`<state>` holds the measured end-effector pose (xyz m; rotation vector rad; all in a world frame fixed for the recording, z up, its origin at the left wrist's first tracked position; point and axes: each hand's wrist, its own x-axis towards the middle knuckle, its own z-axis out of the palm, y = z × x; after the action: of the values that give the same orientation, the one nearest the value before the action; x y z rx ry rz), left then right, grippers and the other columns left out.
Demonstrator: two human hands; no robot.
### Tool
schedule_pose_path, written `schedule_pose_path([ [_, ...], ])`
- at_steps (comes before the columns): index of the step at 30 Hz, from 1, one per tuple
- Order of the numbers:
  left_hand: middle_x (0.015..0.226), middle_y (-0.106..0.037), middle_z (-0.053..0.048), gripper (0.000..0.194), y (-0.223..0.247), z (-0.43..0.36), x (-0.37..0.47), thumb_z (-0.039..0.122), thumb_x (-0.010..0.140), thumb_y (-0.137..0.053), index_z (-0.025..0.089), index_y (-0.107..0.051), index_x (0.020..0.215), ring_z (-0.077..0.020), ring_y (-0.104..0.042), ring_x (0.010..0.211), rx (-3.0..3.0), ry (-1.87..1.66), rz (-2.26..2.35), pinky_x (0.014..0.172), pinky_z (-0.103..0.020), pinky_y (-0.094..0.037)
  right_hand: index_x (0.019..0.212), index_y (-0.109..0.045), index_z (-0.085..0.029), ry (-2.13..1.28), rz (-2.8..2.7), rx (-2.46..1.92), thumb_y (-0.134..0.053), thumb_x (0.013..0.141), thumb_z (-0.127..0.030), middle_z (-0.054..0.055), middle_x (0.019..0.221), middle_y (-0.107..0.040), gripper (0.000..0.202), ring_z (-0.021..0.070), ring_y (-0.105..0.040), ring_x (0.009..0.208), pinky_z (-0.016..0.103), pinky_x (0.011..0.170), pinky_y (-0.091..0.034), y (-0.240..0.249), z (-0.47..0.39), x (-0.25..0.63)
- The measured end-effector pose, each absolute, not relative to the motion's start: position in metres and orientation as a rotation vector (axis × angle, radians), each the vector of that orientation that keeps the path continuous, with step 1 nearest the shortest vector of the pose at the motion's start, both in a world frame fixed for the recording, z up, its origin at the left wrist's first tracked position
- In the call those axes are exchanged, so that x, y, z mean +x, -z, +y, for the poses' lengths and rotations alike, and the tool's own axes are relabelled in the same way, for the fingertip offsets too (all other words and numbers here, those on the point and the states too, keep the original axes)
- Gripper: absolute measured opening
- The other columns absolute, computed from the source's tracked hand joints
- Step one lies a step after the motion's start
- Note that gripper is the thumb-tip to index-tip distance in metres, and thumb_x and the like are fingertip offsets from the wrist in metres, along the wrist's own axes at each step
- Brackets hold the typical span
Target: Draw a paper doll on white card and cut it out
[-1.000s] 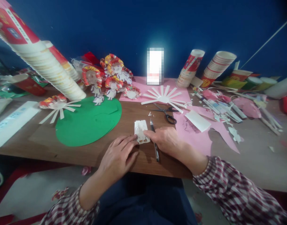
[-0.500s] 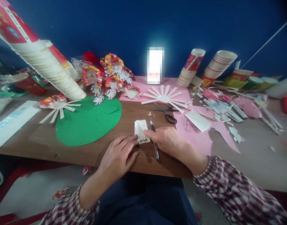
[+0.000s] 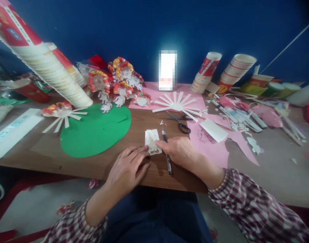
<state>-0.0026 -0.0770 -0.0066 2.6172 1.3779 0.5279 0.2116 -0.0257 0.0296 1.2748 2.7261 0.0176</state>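
Note:
A small white paper piece (image 3: 151, 136) with a drawn figure and brown feet lies on the wooden table (image 3: 141, 179) in front of me. My left hand (image 3: 129, 165) rests flat at its left side, fingers stretched out and tips on the paper's edge. From the right, my right hand (image 3: 181, 150) points its index finger onto the drawing, while the other fingers curl under. Nothing shows in either hand. Beneath the right hand's index finger, a black pen (image 3: 168, 164) lies on the table. Black-handled scissors (image 3: 184, 128) lie open beyond it.
A green paper oval (image 3: 93, 135) lies to the left, with paper dolls (image 3: 100, 82) behind it. Tall stacked paper cups (image 3: 60, 74) lean there. White strips fan out (image 3: 178, 106) on pink paper (image 3: 144, 91). A bright phone (image 3: 167, 71) stands at the back; scraps and markers (image 3: 239, 114) lie right.

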Motion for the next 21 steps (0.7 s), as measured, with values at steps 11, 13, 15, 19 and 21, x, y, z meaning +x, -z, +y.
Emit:
schedule_pose_path([
  [11,0.124,-0.06,-0.008,0.026,0.0055,-0.0761,-0.0027,0.024,0.086,-0.051,0.02,-0.059,0.11,-0.0247,-0.052,0.113,2.619,-0.559,1.372,0.096,-0.044,-0.043,0.113,-0.055,-0.026,0.006,2.729,1.268,-0.04,0.093,-0.016,0.006,0.073,-0.068,0.028,0.0157,-0.061,0.062,0.024,0.052,-0.029,-0.0296,-0.0254,0.2129],
  [13,0.124,-0.06,-0.008,0.025,0.0055,-0.0763,-0.0026,0.025,0.086,-0.051,0.02,-0.059,0.11,-0.0245,-0.052,0.113,2.622,-0.555,1.37,0.096,-0.044,-0.043,0.115,-0.055,-0.026,0.006,2.726,1.272,-0.04,0.093,-0.016,0.006,0.073,-0.068,0.029,0.0159,-0.062,0.062,0.024,0.052,-0.029,-0.0294,-0.0256,0.2127],
  [15,0.125,-0.06,-0.008,0.025,0.0055,-0.0765,-0.0024,0.025,0.087,-0.051,0.019,-0.058,0.11,-0.0243,-0.051,0.113,2.624,-0.543,1.374,0.097,-0.043,-0.042,0.115,-0.056,-0.026,-0.003,2.733,1.274,-0.04,0.092,-0.015,0.006,0.071,-0.067,0.029,0.0163,-0.062,0.063,0.024,0.051,-0.028,-0.0288,-0.0258,0.2125],
  [19,0.126,-0.059,-0.007,0.024,0.0059,-0.0766,-0.0021,0.025,0.087,-0.051,0.019,-0.058,0.11,-0.0248,-0.05,0.114,2.624,-0.529,1.379,0.097,-0.043,-0.041,0.114,-0.057,-0.026,-0.026,2.753,1.272,-0.041,0.092,-0.015,0.006,0.068,-0.067,0.029,0.0168,-0.062,0.062,0.024,0.05,-0.026,-0.0276,-0.0257,0.2125],
  [21,0.126,-0.059,-0.007,0.024,0.006,-0.0766,-0.0022,0.026,0.087,-0.051,0.019,-0.057,0.11,-0.0248,-0.05,0.114,2.625,-0.53,1.378,0.097,-0.044,-0.041,0.113,-0.057,-0.026,-0.032,2.757,1.264,-0.04,0.092,-0.015,0.005,0.067,-0.066,0.029,0.0168,-0.062,0.061,0.025,0.05,-0.026,-0.0273,-0.0256,0.2128],
])
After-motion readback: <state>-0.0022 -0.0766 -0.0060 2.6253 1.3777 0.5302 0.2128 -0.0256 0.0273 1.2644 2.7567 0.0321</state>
